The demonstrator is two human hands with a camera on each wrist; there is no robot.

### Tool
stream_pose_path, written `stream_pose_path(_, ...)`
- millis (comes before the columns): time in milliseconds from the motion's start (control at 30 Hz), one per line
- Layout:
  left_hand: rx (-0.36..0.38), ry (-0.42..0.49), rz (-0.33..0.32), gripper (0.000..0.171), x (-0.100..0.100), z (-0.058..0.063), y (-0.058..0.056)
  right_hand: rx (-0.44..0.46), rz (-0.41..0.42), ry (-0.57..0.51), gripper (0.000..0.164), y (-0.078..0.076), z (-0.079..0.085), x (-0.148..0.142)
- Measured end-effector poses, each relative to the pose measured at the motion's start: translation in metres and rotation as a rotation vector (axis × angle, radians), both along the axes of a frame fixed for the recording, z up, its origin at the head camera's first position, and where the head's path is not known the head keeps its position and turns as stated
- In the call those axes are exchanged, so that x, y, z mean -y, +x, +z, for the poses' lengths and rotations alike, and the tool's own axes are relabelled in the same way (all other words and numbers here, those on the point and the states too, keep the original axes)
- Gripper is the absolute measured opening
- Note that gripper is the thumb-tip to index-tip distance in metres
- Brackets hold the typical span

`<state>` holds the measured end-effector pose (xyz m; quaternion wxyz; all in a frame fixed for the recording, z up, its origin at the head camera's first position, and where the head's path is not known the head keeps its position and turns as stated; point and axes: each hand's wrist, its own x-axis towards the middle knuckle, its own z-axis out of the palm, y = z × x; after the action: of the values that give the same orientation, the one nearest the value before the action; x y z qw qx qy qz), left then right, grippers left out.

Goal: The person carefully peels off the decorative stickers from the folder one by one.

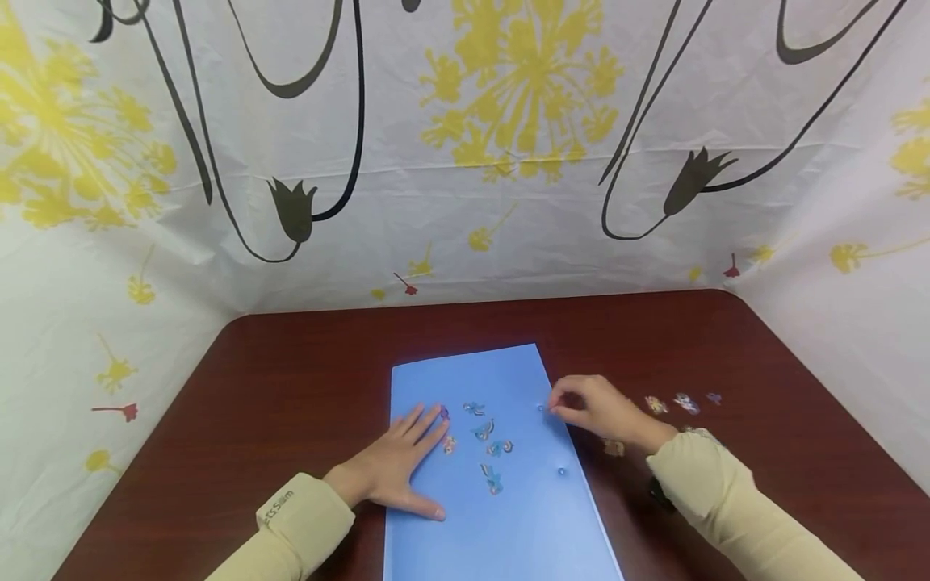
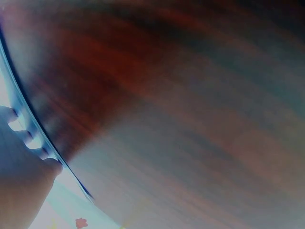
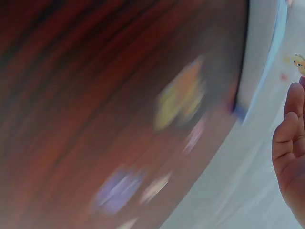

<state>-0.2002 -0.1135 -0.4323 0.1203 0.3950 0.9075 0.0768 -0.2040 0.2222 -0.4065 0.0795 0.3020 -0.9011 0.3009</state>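
Note:
A blue folder-like board (image 1: 523, 532) lies on the dark red-brown table, with several small cartoon stickers (image 1: 483, 430) on its upper half. My left hand (image 1: 395, 460) rests spread on the board's left side, fingertips beside a purple sticker (image 1: 445, 413) and an orange one (image 1: 450, 445). Over the board's right edge, my right hand (image 1: 599, 410) pinches a small cartoon sticker (image 3: 299, 64) between thumb and finger. Just left of those fingertips is a small round blue dot (image 1: 540, 408), with another dot (image 1: 562, 471) lower down.
Several loose cartoon stickers (image 1: 685, 403) lie on the table (image 1: 305, 387) to the right of the board. One more sticker (image 1: 613, 447) sits below my right wrist. A white cloth (image 1: 465, 242) with yellow and grey flower prints hangs behind and around the table.

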Motion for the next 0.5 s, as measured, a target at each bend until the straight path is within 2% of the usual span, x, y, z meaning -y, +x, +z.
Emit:
stream_pose_path(133,0.002,0.015,-0.005,0.111,0.001,0.001,0.001,0.008,-0.129,-0.062,0.013,0.008,-0.002,-0.038)
stream_pose_path(233,0.000,0.027,-0.009,0.110,0.003,0.001,0.001,0.061,-0.223,-0.092,0.009,0.016,-0.002,-0.061)
stream_pose_path(500,-0.008,0.039,-0.021,0.110,0.001,0.001,0.001,0.162,-0.330,-0.081,0.006,0.035,-0.003,-0.097)
